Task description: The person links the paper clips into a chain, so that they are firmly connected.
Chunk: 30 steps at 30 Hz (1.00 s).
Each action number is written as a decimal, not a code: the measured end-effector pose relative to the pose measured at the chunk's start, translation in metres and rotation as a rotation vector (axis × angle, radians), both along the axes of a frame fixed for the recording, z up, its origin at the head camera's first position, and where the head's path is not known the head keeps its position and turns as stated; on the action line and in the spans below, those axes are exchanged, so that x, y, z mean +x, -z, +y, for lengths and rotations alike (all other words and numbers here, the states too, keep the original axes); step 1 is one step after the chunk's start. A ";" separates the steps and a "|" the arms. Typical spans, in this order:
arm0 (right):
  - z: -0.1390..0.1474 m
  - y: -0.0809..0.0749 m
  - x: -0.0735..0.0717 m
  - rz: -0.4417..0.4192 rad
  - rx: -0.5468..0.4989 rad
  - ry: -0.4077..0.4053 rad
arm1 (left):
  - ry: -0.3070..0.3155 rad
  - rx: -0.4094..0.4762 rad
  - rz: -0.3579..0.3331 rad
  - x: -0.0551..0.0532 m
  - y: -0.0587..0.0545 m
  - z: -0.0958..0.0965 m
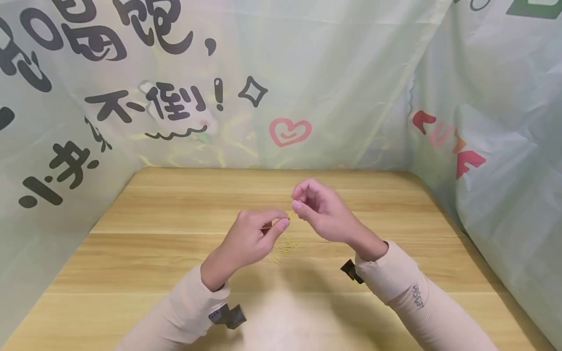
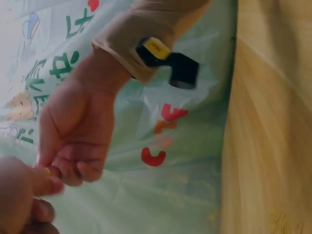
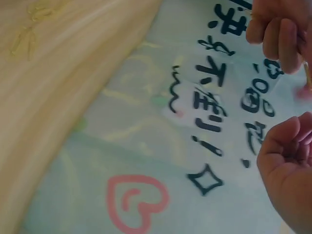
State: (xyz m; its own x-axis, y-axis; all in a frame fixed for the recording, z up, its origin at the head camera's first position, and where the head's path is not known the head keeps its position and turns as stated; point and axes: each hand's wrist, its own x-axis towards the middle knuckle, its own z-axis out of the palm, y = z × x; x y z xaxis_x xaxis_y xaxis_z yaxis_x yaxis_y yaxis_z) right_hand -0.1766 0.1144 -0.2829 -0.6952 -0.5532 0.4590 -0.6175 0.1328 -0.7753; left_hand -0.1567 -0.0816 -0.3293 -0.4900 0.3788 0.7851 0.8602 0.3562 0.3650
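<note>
While your left hand (image 1: 252, 239), raised to the left of the pile of yellow pieces (image 1: 285, 248) on the tabletop (image 1: 167, 263), pinches a thin yellow strand (image 1: 266, 227), your right hand (image 1: 325, 214) sits above the pile's right, fingers curled, near the left but apart (whether it grips anything, I cannot tell).

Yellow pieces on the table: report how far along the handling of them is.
Done: nothing clearly finished shows on the table. In hand: the left hand pinches a thin yellow strand, and the right hand is raised close by, though whether it holds anything is unclear. Remaining: probably the loose yellow pieces scattered below, since neither hand touches them.
</note>
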 end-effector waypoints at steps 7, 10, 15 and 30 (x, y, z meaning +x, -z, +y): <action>0.011 0.049 -0.054 -0.054 0.426 0.072 | -0.028 -0.017 -0.246 -0.002 0.004 -0.010; 0.011 0.078 -0.070 -0.015 0.725 0.004 | -0.032 0.024 -0.375 0.000 0.003 -0.013; 0.000 0.113 -0.081 0.042 0.859 -0.087 | 0.049 0.175 -0.612 0.004 0.001 -0.014; -0.009 0.116 -0.075 0.167 0.907 -0.063 | 0.170 0.321 -0.768 0.009 -0.002 -0.008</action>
State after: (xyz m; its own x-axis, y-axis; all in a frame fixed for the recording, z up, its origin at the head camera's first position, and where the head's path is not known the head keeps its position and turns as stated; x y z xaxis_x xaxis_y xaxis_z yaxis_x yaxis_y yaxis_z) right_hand -0.2517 0.1056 -0.3994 -0.6150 -0.7847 -0.0772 -0.7390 0.6078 -0.2907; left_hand -0.1476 -0.0896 -0.3273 -0.8874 0.3113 0.3400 0.3650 0.0239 0.9307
